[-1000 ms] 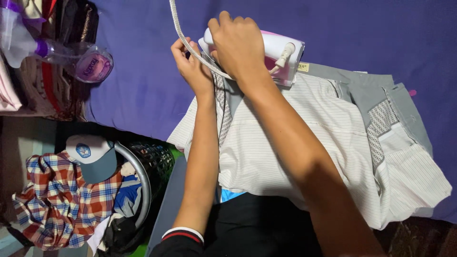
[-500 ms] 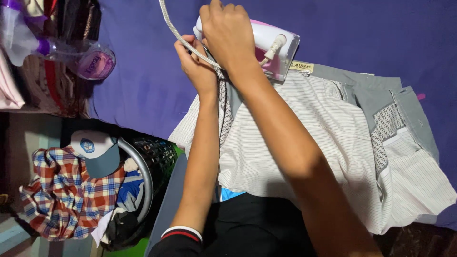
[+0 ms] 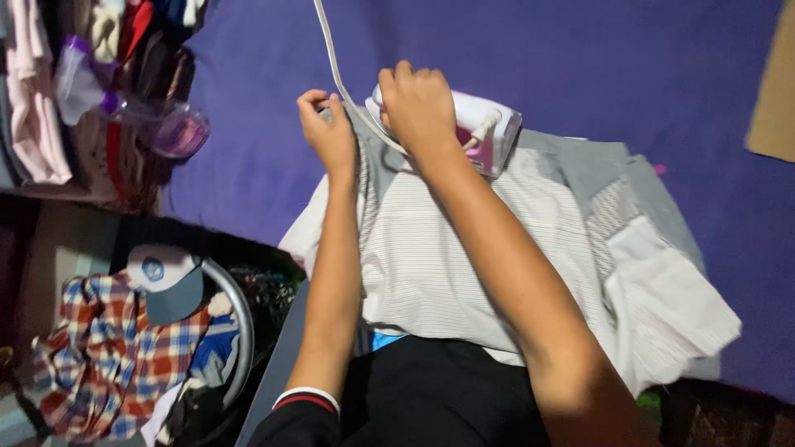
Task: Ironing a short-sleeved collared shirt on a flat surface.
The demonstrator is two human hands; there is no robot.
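A white striped shirt with grey collar and trim [image 3: 464, 257] lies spread on a purple cloth surface [image 3: 580, 58]. My right hand [image 3: 421, 103] grips the handle of a white and pink clothes iron [image 3: 484, 128] that stands on the shirt's upper part. The iron's white cord [image 3: 331, 66] runs up and out of view. My left hand [image 3: 327, 132] pinches the shirt's edge just left of the iron.
A spray bottle with a purple cap [image 3: 124, 103] lies at the left among piled clothes [image 3: 33, 91]. Lower left, a basket [image 3: 236, 331] holds a plaid shirt [image 3: 99, 348] and a grey and white cap [image 3: 166, 281]. A brown board [image 3: 774, 91] is at the right edge.
The view has shifted, so the shirt and iron sit lower in frame. My hands keep the same grip on the iron and the shirt's edge.
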